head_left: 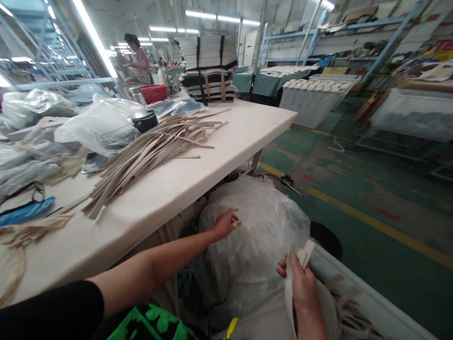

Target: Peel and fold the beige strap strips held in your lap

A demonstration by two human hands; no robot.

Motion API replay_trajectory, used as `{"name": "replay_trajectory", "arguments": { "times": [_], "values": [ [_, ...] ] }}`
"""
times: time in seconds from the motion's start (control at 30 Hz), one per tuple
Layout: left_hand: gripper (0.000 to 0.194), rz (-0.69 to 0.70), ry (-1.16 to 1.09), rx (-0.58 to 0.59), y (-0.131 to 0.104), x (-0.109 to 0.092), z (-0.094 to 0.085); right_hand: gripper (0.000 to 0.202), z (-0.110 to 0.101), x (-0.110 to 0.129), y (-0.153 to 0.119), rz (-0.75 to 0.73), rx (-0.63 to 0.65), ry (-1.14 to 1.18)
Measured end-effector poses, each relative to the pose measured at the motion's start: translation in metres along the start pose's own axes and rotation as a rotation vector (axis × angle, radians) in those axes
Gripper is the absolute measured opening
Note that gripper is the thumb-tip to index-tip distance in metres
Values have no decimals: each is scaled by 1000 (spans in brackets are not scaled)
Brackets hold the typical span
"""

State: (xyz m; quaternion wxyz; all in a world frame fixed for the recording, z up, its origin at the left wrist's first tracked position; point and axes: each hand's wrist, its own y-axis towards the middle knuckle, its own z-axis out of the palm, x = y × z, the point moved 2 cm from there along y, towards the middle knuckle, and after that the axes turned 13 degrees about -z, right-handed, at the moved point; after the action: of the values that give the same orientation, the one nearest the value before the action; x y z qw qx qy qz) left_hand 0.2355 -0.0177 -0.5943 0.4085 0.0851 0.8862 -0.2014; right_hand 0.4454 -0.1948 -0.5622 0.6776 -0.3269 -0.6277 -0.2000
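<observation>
My right hand (305, 285) is closed around a few beige fabric strips (290, 274); their short ends stick up past the thumb, and one length hangs down by the wrist. My left hand (225, 224) reaches out over a large clear plastic bag (262, 222) beside the table edge. Its fingers are loosely bent and apart, with a small pale patch at the fingertips that I cannot make out. Whether this hand touches the bag is unclear. On the table (247, 130) lies a loose bundle of similar strips (141, 156).
A pale bin (368, 293) with more strips stands to my right. Plastic-wrapped goods (102, 123), a dark cup (144, 121) and a red basket (154, 93) occupy the table's left side. Stacked fabric bundles (208, 66) rise at its far end. Another person (139, 59) stands farther back.
</observation>
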Motion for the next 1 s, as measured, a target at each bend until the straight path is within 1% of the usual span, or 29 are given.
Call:
{"name": "replay_trajectory", "arguments": {
  "times": [0.07,0.1,0.13,0.17,0.23,0.3,0.37,0.43,0.47,0.5,0.57,0.63,0.7,0.77,0.8,0.83,0.9,1.0],
  "values": [
    [53,-66,-14,-95,-7,11,-7,57,-1,-2,2,6,0,-3],
    [53,-98,3,-120,-11,18,-8,57,-1,-2,2,9,1,-5],
    [53,-125,39,-119,-15,26,-8,57,-1,-2,2,11,1,-7],
    [52,-150,78,-98,-20,35,-7,57,-1,-2,3,11,1,-8],
    [44,-201,143,-23,-28,50,-4,57,0,-1,2,7,2,-9],
    [33,-235,173,36,-32,58,-2,58,1,1,2,2,1,-4],
    [30,-190,133,20,-33,54,-4,58,1,1,1,-2,2,5],
    [31,-95,65,-25,-30,40,-9,58,1,1,1,-7,2,17],
    [33,-68,31,-43,-28,31,-11,58,0,1,1,-11,1,21],
    [37,-68,4,-56,-26,23,-12,58,-1,1,1,-14,0,25],
    [44,-121,-23,-65,-20,11,-11,58,-2,1,1,-19,-2,31],
    [50,-205,-23,-65,-13,7,-7,58,-2,1,2,-22,0,37],
    [57,-304,15,-48,-8,11,-2,57,-1,1,2,-23,1,43],
    [64,-405,92,-28,-6,20,1,57,-1,1,2,-25,3,52],
    [64,-431,137,-11,-6,25,2,56,-1,1,1,-27,3,57],
    [60,-434,176,5,-7,30,3,56,-1,1,1,-28,3,61],
    [47,-405,222,48,-11,37,3,56,-2,0,1,-29,-2,64],
    [27,-344,197,86,-15,40,3,57,-1,0,1,-24,-11,63]
  ]
}}
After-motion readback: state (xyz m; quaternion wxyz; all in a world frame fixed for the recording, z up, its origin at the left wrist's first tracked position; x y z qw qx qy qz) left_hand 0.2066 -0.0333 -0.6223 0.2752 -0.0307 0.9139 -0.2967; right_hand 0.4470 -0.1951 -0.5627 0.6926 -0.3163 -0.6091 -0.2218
